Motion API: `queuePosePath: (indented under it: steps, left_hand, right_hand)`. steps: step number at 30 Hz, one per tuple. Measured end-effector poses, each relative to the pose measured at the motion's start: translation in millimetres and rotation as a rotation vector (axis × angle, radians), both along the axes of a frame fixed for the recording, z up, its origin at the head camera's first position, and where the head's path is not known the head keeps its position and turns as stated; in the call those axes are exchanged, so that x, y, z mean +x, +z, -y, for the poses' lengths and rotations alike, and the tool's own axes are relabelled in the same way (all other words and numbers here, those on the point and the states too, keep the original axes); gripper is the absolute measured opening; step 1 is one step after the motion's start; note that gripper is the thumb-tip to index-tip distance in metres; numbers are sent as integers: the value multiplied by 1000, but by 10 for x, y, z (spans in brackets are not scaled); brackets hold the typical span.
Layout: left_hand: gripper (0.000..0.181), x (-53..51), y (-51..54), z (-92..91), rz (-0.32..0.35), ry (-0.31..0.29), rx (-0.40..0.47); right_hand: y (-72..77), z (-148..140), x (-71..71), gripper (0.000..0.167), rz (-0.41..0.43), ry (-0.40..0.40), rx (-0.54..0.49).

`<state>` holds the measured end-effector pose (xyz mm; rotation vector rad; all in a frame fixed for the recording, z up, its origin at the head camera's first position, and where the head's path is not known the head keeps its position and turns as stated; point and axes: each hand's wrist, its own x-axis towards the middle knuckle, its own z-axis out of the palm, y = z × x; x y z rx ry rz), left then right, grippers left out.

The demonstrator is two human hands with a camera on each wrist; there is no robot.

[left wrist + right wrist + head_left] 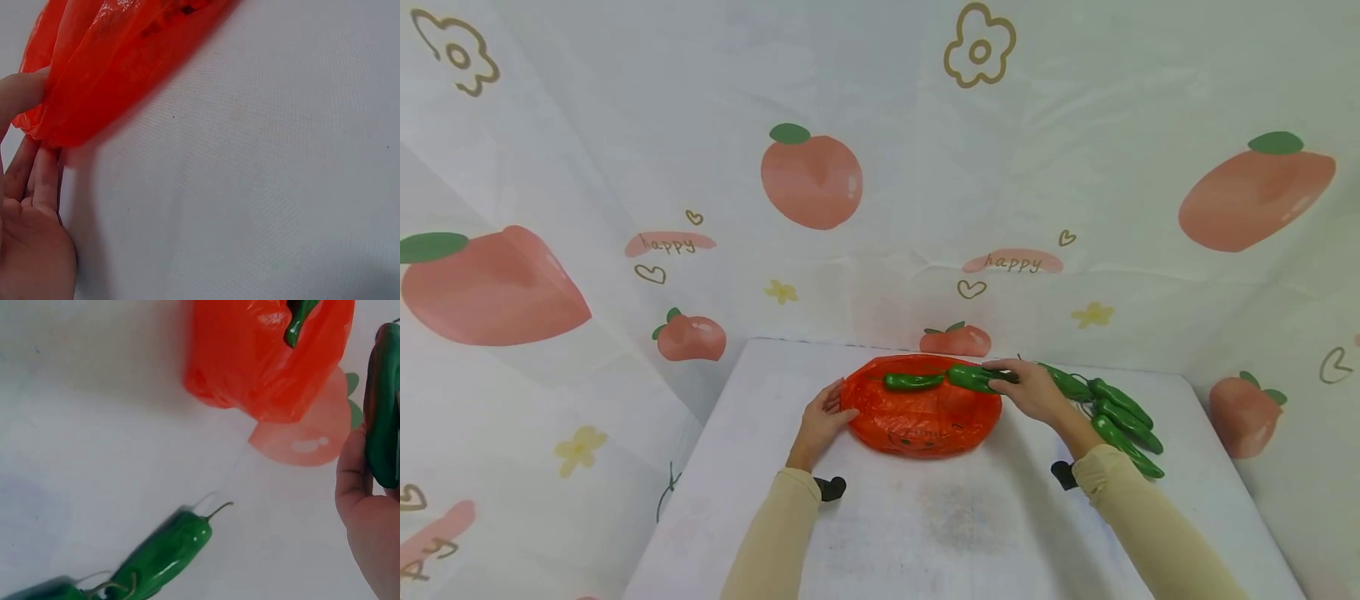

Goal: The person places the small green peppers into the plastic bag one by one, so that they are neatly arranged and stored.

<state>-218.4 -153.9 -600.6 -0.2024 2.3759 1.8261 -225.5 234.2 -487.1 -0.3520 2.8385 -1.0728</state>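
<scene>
A red plastic bag (pixel 917 421) lies spread open on the white table, and a green chili pepper (pixel 913 382) rests at its opening. At the bag's left edge my left hand (pixel 822 423) pinches the plastic, with the thumb over it and the fingers beneath in the left wrist view. My right hand (pixel 1033 392) holds another green chili pepper (pixel 972 377) above the bag's right side. In the right wrist view this pepper (pixel 380 406) stands near the frame's right edge, partly cut off, and the bag (pixel 250 362) is to its left.
Several more green chili peppers (pixel 1123 446) lie on the table (pixel 955 533) to the right, close to my right forearm. A white sheet (pixel 910 183) printed with peaches and flowers hangs behind the table and along both sides.
</scene>
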Motion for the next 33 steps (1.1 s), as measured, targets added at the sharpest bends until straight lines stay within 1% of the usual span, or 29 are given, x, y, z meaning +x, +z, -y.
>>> queuePosePath:
  steps: [2,4,8,13,17,20,23,28,33]
  left_hand:
    - [66,9,5,-2,1,1,5]
    - [64,13,3,-2,6,5,20]
    - [61,13,-17,5,-5,17,43]
    - [59,9,-38,17,-9,36,42]
    - [58,9,-46,19,-11,47,40]
    - [58,7,-62,26,-25,46,47]
    - [59,3,-73,35,-32,41,56]
    - [62,17,-41,42,-31,21,78]
    - [63,18,-20,40,-31,15,81]
  right_hand:
    - [1,34,-9,34,24,6,-16]
    - [-7,69,-19,34,32,20,-27]
    - [-39,151,-43,36,45,19,-50]
    - [-59,268,-66,39,95,-35,-72]
    - [-72,353,-72,39,132,-62,-104]
    - [-104,411,-83,39,184,-74,-140]
    - [-152,463,-104,41,228,-86,-153]
    - [-198,546,-137,40,261,-106,-165]
    - [-243,624,-156,41,285,-133,-194]
